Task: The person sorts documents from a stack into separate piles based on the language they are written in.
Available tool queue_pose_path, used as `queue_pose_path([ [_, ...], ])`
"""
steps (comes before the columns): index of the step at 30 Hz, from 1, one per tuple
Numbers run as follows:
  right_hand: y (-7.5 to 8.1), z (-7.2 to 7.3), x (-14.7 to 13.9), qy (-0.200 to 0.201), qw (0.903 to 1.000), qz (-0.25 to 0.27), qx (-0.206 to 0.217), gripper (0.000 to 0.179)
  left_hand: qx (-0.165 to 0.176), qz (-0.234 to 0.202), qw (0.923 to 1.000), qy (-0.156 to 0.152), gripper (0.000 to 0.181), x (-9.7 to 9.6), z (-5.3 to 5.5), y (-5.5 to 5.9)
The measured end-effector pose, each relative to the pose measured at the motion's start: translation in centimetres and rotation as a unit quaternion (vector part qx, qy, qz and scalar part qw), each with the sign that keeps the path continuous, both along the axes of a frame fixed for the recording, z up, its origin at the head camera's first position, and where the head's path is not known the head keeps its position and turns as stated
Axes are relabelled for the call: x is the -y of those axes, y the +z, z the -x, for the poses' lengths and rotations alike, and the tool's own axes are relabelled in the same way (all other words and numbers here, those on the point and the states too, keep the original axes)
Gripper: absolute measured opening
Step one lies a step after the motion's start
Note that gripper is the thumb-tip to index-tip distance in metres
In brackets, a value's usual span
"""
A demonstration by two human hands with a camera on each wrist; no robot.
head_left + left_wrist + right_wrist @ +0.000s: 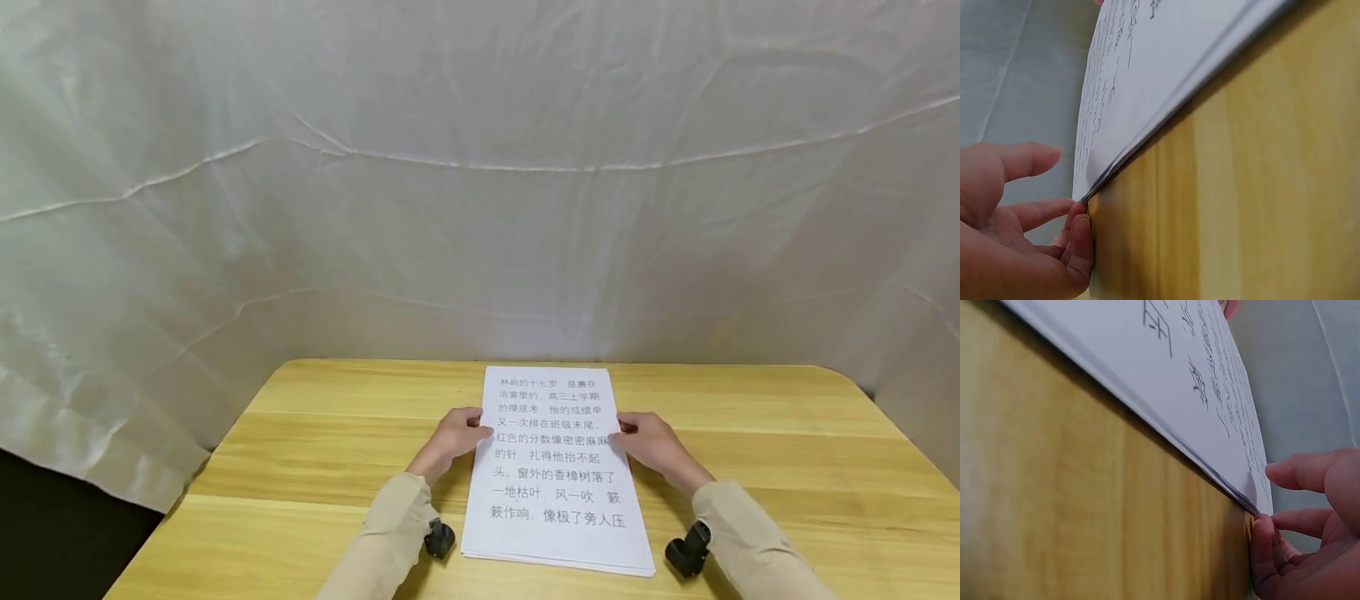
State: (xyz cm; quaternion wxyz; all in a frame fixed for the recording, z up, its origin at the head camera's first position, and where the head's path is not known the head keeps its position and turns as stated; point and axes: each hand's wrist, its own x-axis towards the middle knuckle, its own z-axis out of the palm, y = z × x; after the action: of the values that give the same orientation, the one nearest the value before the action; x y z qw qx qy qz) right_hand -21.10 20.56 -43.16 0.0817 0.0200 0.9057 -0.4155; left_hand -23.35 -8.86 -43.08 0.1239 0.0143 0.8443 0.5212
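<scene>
Fingers [1041,214] of the left hand [452,435] meet the left edge of the paper stack [553,467], some straight, some bent, their tips just touching the sheets. They clasp nothing: the left thumb [1032,161] stands lifted clear of the page. On the stack's right edge the right hand [651,442] does much the same, its fingers [1304,520] resting loosely against the paper, the right thumb [1300,472] raised and pinching nothing. Between them the paper stack lies on the wooden counter [337,442], its top sheet printed with rows of large Chinese characters, and other sheets peeping out slightly along its near end. Beige sleeves [378,537] cover both forearms, one on either side of the stack. A small black device [439,540] sits at the left wrist, beside the stack's near left corner; another black device [688,550] is at the right wrist, near its opposite corner. Beyond the stack, past the counter's far edge, hangs a pale, creased curtain [480,225].
</scene>
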Motion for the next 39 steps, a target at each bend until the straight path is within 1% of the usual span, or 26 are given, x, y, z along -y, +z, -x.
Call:
queue_pose_path([
  [4,0.1,-0.2,0.2,0.002,1.0,0.006,-0.001,0.057,0.008,-0.007,0.9999,0.008,0.035,0.0,-0.1,0.1],
  [6,0.1,-0.3,0.3,0.0,0.9999,0.012,-0.004,0.057,0.009,-0.013,0.9998,0.013,0.044,-0.1,-0.1,0.1],
  [9,0.0,-0.4,0.4,0.0,0.9997,0.013,-0.021,0.057,0.0,-0.01,0.9996,0.027,0.051,-0.1,-0.2,0.0],
  [13,-0.1,-0.5,0.5,-0.009,0.9988,0.015,-0.047,0.055,-0.016,-0.006,0.9985,0.051,0.049,-0.1,-0.3,-0.1],
  [16,-0.1,-0.5,0.5,-0.019,0.9977,0.023,-0.061,0.053,-0.026,-0.019,0.9976,0.062,0.047,-0.2,-0.3,0.0],
  [18,-0.1,-0.5,0.5,-0.025,0.9967,0.035,-0.069,0.052,-0.031,-0.031,0.9971,0.061,0.046,-0.2,-0.3,0.2],
  [20,-0.1,-0.3,0.4,-0.031,0.9958,0.048,-0.071,0.051,-0.032,-0.039,0.9973,0.054,0.046,-0.2,-0.2,0.4],
  [25,-0.1,-0.1,0.2,-0.042,0.994,0.085,-0.054,0.05,-0.02,-0.022,0.9993,0.023,0.048,-0.1,0.2,0.6],
  [27,-0.1,-0.1,0.1,-0.046,0.9926,0.104,-0.043,0.05,-0.018,-0.018,0.9995,0.02,0.048,0.0,0.3,0.4],
  [33,0.2,0.0,-0.2,-0.051,0.9855,0.161,-0.021,0.05,-0.017,-0.062,0.9973,0.033,0.047,0.6,0.6,0.2],
  [36,0.3,0.0,-0.4,-0.055,0.983,0.175,-0.011,0.051,-0.012,-0.088,0.9953,0.038,0.047,1.0,0.7,0.5],
  [39,0.4,0.0,-0.4,-0.062,0.982,0.179,-0.004,0.051,-0.002,-0.116,0.9927,0.034,0.048,1.3,0.7,0.6],
])
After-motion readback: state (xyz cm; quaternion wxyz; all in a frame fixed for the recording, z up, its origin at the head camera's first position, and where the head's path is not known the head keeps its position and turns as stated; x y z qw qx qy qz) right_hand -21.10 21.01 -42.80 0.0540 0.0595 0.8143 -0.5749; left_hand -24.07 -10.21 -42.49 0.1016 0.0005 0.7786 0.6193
